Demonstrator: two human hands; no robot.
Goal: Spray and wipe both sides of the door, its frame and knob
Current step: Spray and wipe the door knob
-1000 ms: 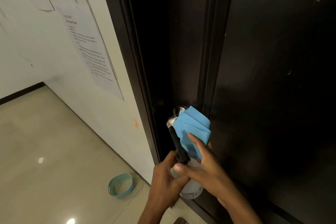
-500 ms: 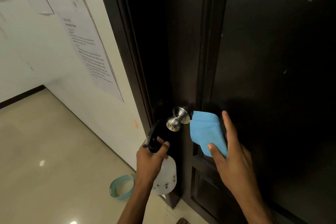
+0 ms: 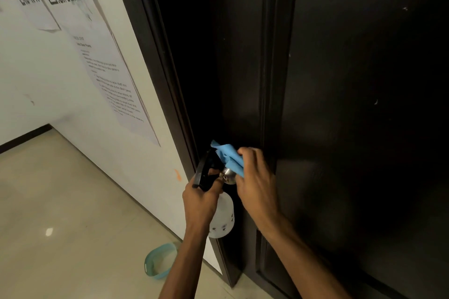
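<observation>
1. The soft blue cloth (image 3: 229, 156) drapes the metal knob (image 3: 228, 175); the right hand (image 3: 255, 177) grips it there.
2. Just left of the knob, the left hand (image 3: 200, 201) clasps the spray bottle (image 3: 221, 217) by its neck; it is probably light and smooth.

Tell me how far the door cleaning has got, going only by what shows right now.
Done: nothing can be confirmed; the dark door shows no visible wet streaks, and small pale specks remain. In hand: the right hand presses the blue cloth over the knob, while the left hand holds the spray bottle. Left: the frame and the door's far side, which is hidden.
</observation>
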